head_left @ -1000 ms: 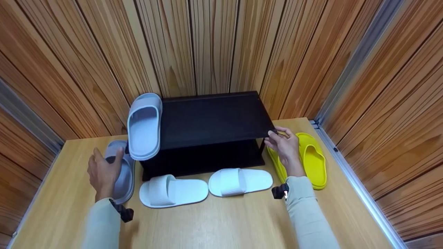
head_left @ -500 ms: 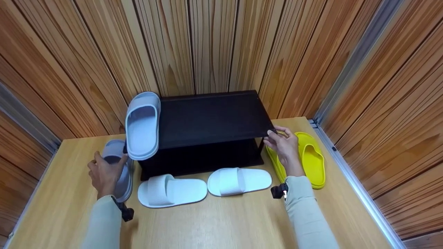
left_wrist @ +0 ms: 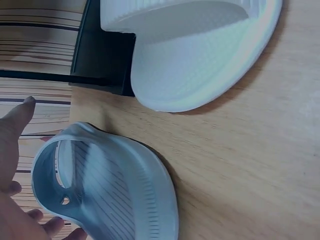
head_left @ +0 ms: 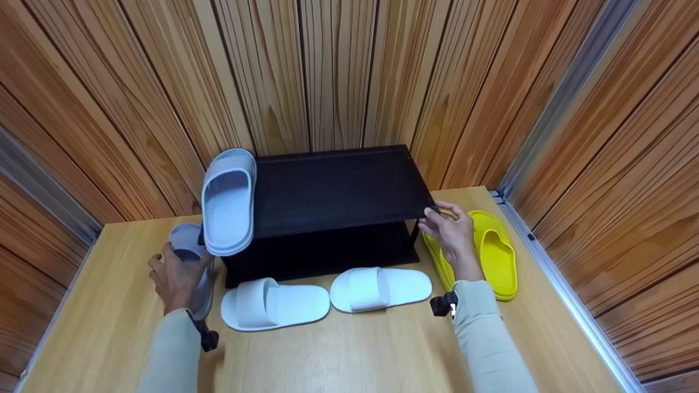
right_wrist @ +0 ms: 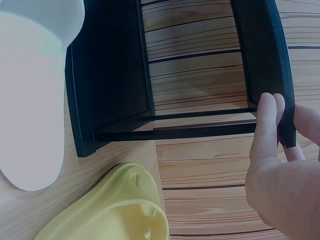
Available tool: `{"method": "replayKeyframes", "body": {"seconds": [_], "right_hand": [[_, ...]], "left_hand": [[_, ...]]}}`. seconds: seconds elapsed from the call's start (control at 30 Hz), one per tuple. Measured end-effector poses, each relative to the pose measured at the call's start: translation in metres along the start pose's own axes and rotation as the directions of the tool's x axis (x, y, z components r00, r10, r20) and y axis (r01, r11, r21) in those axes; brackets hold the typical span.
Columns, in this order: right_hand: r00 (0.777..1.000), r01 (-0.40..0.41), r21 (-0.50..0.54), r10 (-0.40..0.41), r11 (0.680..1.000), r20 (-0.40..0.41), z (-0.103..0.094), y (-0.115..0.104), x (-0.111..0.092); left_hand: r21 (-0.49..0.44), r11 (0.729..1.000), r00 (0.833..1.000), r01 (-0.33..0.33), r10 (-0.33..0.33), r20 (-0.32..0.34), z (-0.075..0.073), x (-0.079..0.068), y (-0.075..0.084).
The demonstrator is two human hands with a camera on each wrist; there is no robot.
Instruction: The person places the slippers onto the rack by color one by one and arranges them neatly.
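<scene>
My left hand is over a grey slide slipper standing on the wooden surface left of the rack. In the left wrist view its thumb is extended apart from that slipper, and the other fingertips are close to the slipper's outer side; contact is unclear. My right hand pinches the front right corner of the black two-tier shoe rack. The right wrist view shows thumb and fingers on either side of the top shelf. The matching grey slipper lies on the top shelf's left end.
Two white slippers lie end to end before the rack. A pair of yellow clogs stands at its right, one partly hidden by my right hand. Wood-panelled walls enclose the back and sides, with a metal rail along the right.
My left hand has shifted right, in closer to the lower grey slipper. My right hand keeps its hold on the rack's corner, and the slippers have not visibly moved.
</scene>
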State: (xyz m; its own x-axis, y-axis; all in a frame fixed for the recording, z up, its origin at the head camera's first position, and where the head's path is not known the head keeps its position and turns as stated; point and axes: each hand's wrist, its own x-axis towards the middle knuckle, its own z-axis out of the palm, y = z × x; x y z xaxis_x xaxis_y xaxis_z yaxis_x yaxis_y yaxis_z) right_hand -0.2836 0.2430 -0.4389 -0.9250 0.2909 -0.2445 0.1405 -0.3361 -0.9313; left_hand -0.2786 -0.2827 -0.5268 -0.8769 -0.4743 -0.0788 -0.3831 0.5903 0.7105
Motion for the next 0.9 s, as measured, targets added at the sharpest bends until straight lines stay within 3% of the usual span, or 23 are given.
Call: {"method": "replayKeyframes", "body": {"seconds": [0.3,0.9], "right_hand": [[1.0,0.002,0.023,-0.002,1.0,0.003,0.0,0.0,-0.001],[1.0,0.029,0.029,-0.029,0.999,0.006,0.0,0.001,-0.001]], "left_hand": [[0.026,0.999,0.999,0.019,-0.02,0.032,0.008,0.001,-0.004],[0.026,0.999,0.999,-0.018,0.019,-0.03,0.016,-0.001,-0.007]]}}
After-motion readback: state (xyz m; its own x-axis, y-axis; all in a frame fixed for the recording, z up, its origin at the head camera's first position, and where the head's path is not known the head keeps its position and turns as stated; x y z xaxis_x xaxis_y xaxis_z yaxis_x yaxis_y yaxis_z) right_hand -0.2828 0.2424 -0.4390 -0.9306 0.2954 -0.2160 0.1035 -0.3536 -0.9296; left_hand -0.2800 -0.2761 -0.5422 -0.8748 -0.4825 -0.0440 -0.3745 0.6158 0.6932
